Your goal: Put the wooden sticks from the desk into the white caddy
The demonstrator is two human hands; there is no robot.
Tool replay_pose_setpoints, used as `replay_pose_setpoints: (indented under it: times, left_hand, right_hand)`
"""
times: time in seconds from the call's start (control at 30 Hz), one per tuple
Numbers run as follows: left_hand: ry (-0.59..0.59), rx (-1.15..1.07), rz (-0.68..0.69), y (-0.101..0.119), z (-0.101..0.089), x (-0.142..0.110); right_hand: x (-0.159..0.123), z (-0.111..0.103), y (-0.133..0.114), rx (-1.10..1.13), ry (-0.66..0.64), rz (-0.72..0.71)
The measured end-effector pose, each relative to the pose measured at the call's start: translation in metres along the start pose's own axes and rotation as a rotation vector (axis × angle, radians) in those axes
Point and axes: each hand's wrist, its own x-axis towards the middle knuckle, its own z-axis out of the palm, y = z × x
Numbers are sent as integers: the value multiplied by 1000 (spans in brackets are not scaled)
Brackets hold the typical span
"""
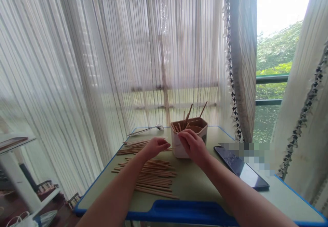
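Several wooden chopsticks [156,181] lie side by side across the table, with a second group [132,149] farther back. My left hand [156,147] is over the back group, thumb and fingers drawn together; whether a chopstick is between them I cannot tell. A pale utensil holder [179,146] stands upright to its right, with several chopsticks [188,116] leaning in its compartments. My right hand [194,147] is in front of the holder, its curled fingertips at the front rim. What those closed fingers hold, if anything, is hidden.
A metal spoon [159,128] lies at the table's back left. At the right is a dark phone [241,168]. The table [194,182] has a blue edge and a raised blue front ledge [189,209]. Sheer curtains [153,66] hang behind it.
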Motion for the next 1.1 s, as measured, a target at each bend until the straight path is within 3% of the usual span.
replay_pose_setpoints:
  times: [0.07,0.17,0.33,0.4,0.8,1.1]
  left_hand:
    - [-3,110,1,-3,2,1]
    - [-83,166,7,-1,4,-3]
    - [-420,337,-42,6,4,-14]
    - [-475,397,-24,6,3,-16]
    - [-358,421,-4,4,5,-14]
    - [-282,193,-3,6,8,-10]
  right_hand:
    - [1,-2,1,-15,-13,20]
    - [2,-2,0,-61,-136,11]
    - [0,0,-6,-94,-236,-21]
    - [-1,0,-7,-100,-241,-19]
    - [0,-2,-7,-137,-246,-13]
    - [-1,0,-3,-168,-267,0]
